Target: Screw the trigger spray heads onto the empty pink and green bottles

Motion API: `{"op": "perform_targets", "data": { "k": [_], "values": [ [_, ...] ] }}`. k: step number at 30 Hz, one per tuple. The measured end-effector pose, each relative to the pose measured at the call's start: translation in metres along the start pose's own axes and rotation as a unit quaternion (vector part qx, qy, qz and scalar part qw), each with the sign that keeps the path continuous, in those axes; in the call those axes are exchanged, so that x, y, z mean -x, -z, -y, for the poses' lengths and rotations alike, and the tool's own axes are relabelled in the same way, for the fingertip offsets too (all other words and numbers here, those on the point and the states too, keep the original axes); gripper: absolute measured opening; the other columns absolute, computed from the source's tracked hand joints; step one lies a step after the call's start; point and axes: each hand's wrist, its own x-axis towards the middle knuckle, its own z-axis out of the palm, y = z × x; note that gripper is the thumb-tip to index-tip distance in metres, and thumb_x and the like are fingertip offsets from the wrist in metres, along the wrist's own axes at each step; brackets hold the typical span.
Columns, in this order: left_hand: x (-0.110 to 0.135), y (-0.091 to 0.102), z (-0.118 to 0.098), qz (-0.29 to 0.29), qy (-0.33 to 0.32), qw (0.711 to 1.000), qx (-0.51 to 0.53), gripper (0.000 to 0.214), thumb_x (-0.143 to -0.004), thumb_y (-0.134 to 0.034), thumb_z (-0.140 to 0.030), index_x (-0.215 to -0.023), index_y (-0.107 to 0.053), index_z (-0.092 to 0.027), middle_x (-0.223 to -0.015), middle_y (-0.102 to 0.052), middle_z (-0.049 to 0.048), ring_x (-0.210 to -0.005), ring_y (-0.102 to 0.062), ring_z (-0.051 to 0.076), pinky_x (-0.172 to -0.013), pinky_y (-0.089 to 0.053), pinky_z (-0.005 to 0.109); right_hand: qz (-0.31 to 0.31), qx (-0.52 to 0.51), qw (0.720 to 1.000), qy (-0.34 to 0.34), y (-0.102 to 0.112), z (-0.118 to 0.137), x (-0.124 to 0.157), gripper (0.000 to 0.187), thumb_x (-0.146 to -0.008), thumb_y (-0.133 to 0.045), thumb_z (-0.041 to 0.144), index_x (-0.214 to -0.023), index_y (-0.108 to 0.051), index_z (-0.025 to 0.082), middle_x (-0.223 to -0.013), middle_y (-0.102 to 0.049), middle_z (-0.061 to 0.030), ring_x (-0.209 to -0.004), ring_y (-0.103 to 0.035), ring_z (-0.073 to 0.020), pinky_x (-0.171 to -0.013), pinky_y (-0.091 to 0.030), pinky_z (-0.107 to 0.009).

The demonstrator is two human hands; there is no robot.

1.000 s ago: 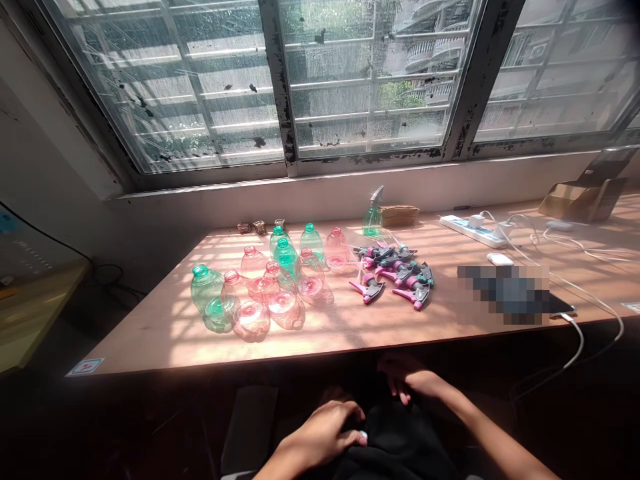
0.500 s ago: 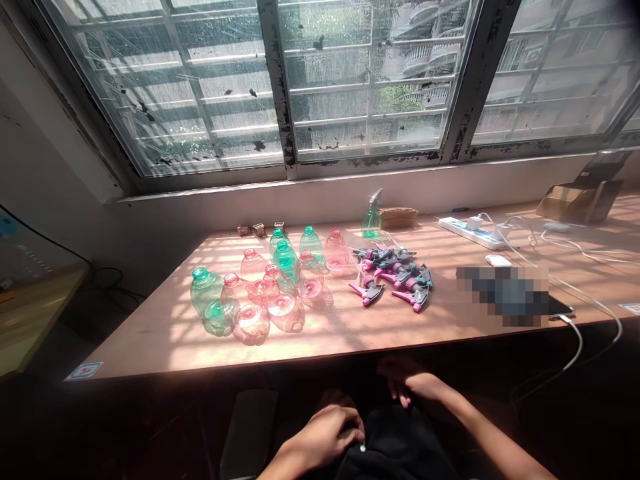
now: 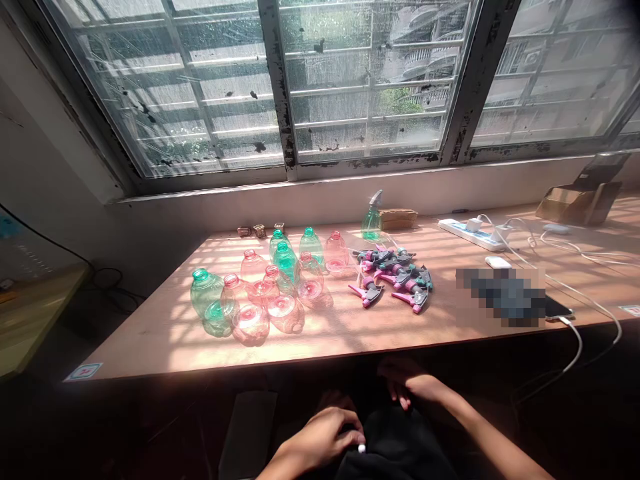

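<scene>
Below the table edge, my left hand (image 3: pixel 333 428) rests on dark cloth over my lap, its fingers curled together. A small white tip (image 3: pixel 362 449) shows at its fingertips; I cannot make out what it belongs to. My right hand (image 3: pixel 403 381) hangs in shadow under the edge, fingers loosely extended downward, with nothing seen in it. Nearest on the table lies a pile of pink, grey and green spray trigger heads (image 3: pixel 395 273). Left of it stand several clear bottles without tops, some green (image 3: pixel 206 293), some pink (image 3: pixel 310 277). One green spray bottle (image 3: pixel 371 217) with its head on stands behind.
A white power strip (image 3: pixel 470 233) with plugs and cables lies at right. Nearby are a white case (image 3: pixel 498 263) and a blurred dark device (image 3: pixel 510 297) on a cable. Cardboard pieces (image 3: pixel 580 200) stand at the far right. A window (image 3: pixel 370 80) rises behind the wooden table (image 3: pixel 145 340).
</scene>
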Motion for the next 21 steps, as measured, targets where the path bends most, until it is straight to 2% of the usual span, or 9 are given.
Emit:
{"op": "perform_targets", "data": {
  "k": [5, 10, 14, 18, 21],
  "values": [
    [-0.003, 0.000, 0.004, 0.003, 0.008, 1.000, 0.029, 0.021, -0.089, -0.070, -0.042, -0.101, -0.079, -0.028, -0.103, -0.077, 0.0012, -0.103, -0.068, 0.024, -0.088, -0.045, 0.029, -0.005, 0.004, 1.000, -0.002, -0.001, 0.000, 0.000, 0.037, -0.085, -0.068, 0.056, -0.085, -0.064, 0.019, -0.052, -0.064, -0.0007, -0.036, -0.053, -0.0132, -0.038, -0.031, -0.026],
    [-0.001, 0.006, 0.004, 0.015, -0.010, 0.997, 0.069, 0.020, -0.084, -0.077, -0.043, -0.097, -0.082, -0.029, -0.099, -0.076, -0.0004, -0.101, -0.068, 0.023, -0.088, -0.044, 0.027, -0.016, 0.004, 1.000, 0.006, -0.003, 0.002, 0.001, 0.040, -0.083, -0.069, 0.060, -0.086, -0.066, 0.020, -0.051, -0.063, -0.0011, -0.033, -0.048, -0.0127, -0.037, -0.028, -0.028],
    [0.001, 0.007, 0.005, 0.013, -0.022, 0.994, 0.104, 0.021, -0.079, -0.082, -0.045, -0.092, -0.083, -0.029, -0.095, -0.074, -0.0011, -0.101, -0.066, 0.023, -0.088, -0.043, 0.027, -0.011, 0.000, 1.000, 0.002, -0.002, 0.002, 0.001, 0.038, -0.084, -0.069, 0.059, -0.085, -0.067, 0.021, -0.053, -0.064, -0.0025, -0.034, -0.049, -0.0140, -0.039, -0.029, -0.030],
    [-0.004, 0.007, 0.000, -0.030, -0.029, 0.990, 0.132, 0.025, -0.077, -0.083, -0.049, -0.088, -0.083, -0.026, -0.092, -0.069, 0.0002, -0.098, -0.062, 0.022, -0.087, -0.043, 0.028, 0.008, -0.011, 1.000, 0.003, 0.002, -0.003, -0.002, 0.035, -0.085, -0.070, 0.057, -0.086, -0.066, 0.022, -0.054, -0.066, -0.0028, -0.035, -0.051, -0.0148, -0.040, -0.029, -0.030],
    [0.003, 0.018, -0.024, -0.086, -0.073, 0.973, 0.203, 0.028, -0.077, -0.084, -0.050, -0.084, -0.083, -0.023, -0.095, -0.062, 0.0025, -0.098, -0.058, 0.022, -0.089, -0.041, 0.031, 0.020, -0.007, 1.000, 0.012, 0.006, -0.011, -0.006, 0.038, -0.087, -0.069, 0.058, -0.090, -0.065, 0.021, -0.055, -0.067, -0.0018, -0.037, -0.055, -0.0152, -0.040, -0.032, -0.028]
  ]
}}
